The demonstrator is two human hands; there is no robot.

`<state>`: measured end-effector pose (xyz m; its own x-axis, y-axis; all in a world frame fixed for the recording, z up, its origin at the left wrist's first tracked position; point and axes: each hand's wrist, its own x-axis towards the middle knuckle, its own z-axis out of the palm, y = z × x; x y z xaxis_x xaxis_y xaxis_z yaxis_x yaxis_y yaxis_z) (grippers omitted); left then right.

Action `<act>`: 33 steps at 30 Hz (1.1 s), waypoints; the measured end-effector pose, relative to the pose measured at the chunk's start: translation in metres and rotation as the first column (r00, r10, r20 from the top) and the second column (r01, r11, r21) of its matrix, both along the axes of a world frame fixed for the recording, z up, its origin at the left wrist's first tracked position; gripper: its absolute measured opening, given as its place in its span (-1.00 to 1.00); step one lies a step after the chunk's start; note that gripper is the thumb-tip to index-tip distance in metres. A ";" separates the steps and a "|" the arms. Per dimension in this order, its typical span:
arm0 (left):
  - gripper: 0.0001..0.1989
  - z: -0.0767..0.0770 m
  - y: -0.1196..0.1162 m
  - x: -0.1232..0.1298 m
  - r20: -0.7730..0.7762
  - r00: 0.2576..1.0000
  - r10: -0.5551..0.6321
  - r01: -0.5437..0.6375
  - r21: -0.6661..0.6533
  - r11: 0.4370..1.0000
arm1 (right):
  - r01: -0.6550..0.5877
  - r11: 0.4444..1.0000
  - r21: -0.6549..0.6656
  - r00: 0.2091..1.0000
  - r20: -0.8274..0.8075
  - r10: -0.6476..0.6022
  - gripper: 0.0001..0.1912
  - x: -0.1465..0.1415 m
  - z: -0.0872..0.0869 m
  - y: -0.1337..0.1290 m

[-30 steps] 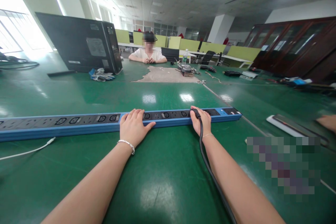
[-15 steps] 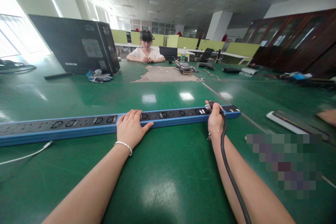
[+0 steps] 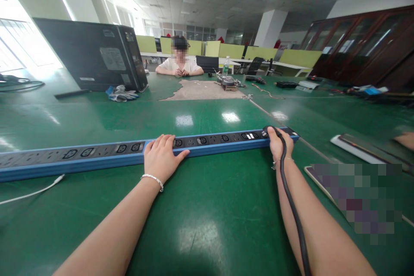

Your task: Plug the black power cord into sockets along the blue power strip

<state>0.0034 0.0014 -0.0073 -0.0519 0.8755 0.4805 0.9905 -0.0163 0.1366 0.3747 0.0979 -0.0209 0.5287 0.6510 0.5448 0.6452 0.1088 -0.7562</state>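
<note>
A long blue power strip (image 3: 213, 151) with a black face and several sockets lies across the green table. Resting flat over its middle is my left hand (image 3: 163, 155), fingers on the socket face and thumb spread along the front side. At the strip's right end, my right hand (image 3: 280, 144) closes around a black power plug (image 3: 268, 130). The plug sits at the socket face there; its prongs are hidden, and I cannot tell how deep it is in. From it a thick black cable (image 3: 293, 207) runs down over my right forearm.
Left of my arm lies a white cable (image 3: 45, 189). A black computer case (image 3: 97, 58) stands at the back left with gloves (image 3: 121, 93) beside it. Another person (image 3: 179, 62) sits across the table (image 3: 207, 116). A flat device (image 3: 352, 146) and someone's blurred hand (image 3: 406, 140) are at right.
My right hand has moved right with the plug, to the sockets at the strip's right end. The prongs that showed before are now out of sight. My left hand stays in place.
</note>
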 end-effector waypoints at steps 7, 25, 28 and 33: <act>-0.39 -0.001 0.000 0.000 0.011 1.000 -0.008 0.008 0.009 1.000 | 0.035 0.998 -0.046 0.999 0.024 -0.034 -0.50 0.002 -0.001 0.002; -0.39 0.001 0.000 0.001 0.004 1.000 0.005 -0.005 -0.010 1.000 | -0.050 0.982 -0.183 0.984 0.159 0.080 -0.56 0.001 -0.002 -0.005; -0.40 0.001 0.000 0.001 0.006 1.000 0.004 -0.004 -0.013 1.000 | -0.030 0.978 -0.204 0.967 0.243 0.081 -0.55 0.005 -0.003 -0.007; -0.40 0.000 0.000 0.000 0.017 1.000 -0.003 0.003 -0.005 1.000 | -0.018 0.958 -0.287 0.954 0.282 0.102 -0.54 0.012 0.002 -0.003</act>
<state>0.0038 0.0019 -0.0073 -0.0576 0.8780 0.4752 0.9879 -0.0185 0.1539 0.3863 0.0952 -0.0191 0.3297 0.8237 0.4613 0.8400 -0.0329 -0.5416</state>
